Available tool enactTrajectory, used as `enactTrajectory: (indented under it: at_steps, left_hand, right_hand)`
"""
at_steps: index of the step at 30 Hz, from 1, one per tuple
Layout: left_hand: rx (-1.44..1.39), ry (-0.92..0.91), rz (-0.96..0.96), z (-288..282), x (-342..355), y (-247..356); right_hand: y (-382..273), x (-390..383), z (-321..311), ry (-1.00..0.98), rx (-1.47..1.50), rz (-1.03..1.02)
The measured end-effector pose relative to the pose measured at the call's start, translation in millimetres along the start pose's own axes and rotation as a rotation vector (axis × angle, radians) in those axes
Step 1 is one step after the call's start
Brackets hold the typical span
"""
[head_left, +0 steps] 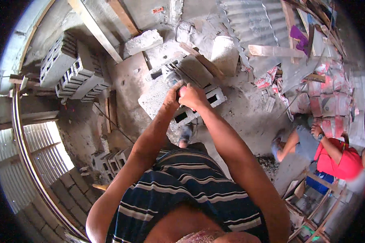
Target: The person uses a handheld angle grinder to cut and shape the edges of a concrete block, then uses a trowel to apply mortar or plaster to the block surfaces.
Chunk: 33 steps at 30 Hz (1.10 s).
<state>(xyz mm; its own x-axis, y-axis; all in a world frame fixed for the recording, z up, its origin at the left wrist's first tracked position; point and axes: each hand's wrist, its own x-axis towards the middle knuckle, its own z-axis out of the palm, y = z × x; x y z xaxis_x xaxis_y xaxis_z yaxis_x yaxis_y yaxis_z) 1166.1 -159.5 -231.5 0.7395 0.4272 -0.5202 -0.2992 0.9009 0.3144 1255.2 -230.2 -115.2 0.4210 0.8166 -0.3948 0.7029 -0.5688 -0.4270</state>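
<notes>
Both my arms reach forward to a hand-held power tool (174, 80) with a grey metal head and a red body, apparently an angle grinder, held over hollow concrete blocks (152, 100) in the middle of the view. My left hand (173, 92) is closed on the front of the tool, near the grey head. My right hand (191, 98) is closed round its red body, just behind. The head sits at a block's top surface; whether it touches is unclear. My shoe (185, 133) shows below the blocks.
Stacked blocks (75, 65) stand at left. A wooden plank (202, 60) and white bucket-like object (224, 56) lie beyond the tool. Corrugated sheets (251, 28) and red-white sacks (328, 101) are at right. A co-worker in red (338, 162) sits at lower right.
</notes>
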Motion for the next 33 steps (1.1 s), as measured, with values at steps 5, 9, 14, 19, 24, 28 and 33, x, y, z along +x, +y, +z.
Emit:
enactTrajectory:
  at_steps: [5,9,14,19,24,28,33]
  left_hand:
    - [0.032,0.075,0.079,7.5,-1.6,13.5]
    - [0.071,0.057,0.062,16.9,2.9,11.9]
    - [0.03,0.048,0.072,9.8,17.5,14.1]
    - [0.046,0.09,0.04,13.2,26.8,8.0]
    - [0.022,0.1,0.095,11.2,40.1,-5.4]
    - [0.041,0.221,0.139,-7.6,43.6,4.8]
    - [0.34,0.261,0.41,21.0,17.7,1.5]
  right_hand:
    - [-6.1,4.6,-16.9,-0.089,0.08,-0.028]
    - [-2.4,8.2,-29.5,-0.11,0.104,0.01]
    - [0.4,20.6,-26.8,-0.096,0.107,-0.014]
    - [11.5,29.1,-26.5,-0.101,0.089,0.039]
    - [19.8,35.1,-19.2,-0.063,0.072,0.042]
    - [0.1,41.4,-22.5,-0.172,0.001,0.027]
    - [3.7,53.5,-31.6,-0.236,-0.076,0.078]
